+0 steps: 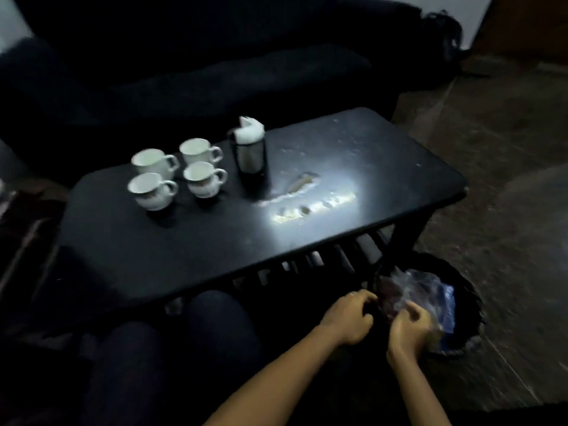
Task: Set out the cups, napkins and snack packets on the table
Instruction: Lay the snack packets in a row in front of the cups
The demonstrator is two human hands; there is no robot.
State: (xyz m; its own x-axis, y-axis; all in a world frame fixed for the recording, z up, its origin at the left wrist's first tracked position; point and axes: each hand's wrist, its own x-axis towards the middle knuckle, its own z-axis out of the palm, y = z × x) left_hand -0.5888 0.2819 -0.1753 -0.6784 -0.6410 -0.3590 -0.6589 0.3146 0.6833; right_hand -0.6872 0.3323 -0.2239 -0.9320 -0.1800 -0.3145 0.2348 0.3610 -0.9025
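Several white cups (176, 173) stand grouped on the left half of the black low table (184, 256). Beside them a shiny metal holder (250, 155) carries white napkins (249, 130). On the floor at the table's near right corner sits a dark round basket (470, 305) with clear and blue snack packets (430, 290) inside. Both my hands reach into it. My left hand (349, 318) has curled fingers at the basket's near rim; what it holds is hidden. My right hand (410, 330) grips the crinkled plastic of a packet.
A dark sofa (215, 66) runs behind the table. The tabletop has a worn, shiny patch (307, 198) right of centre. My knees (184, 342) are under the table's near edge. Brown floor (491, 149) spreads to the right.
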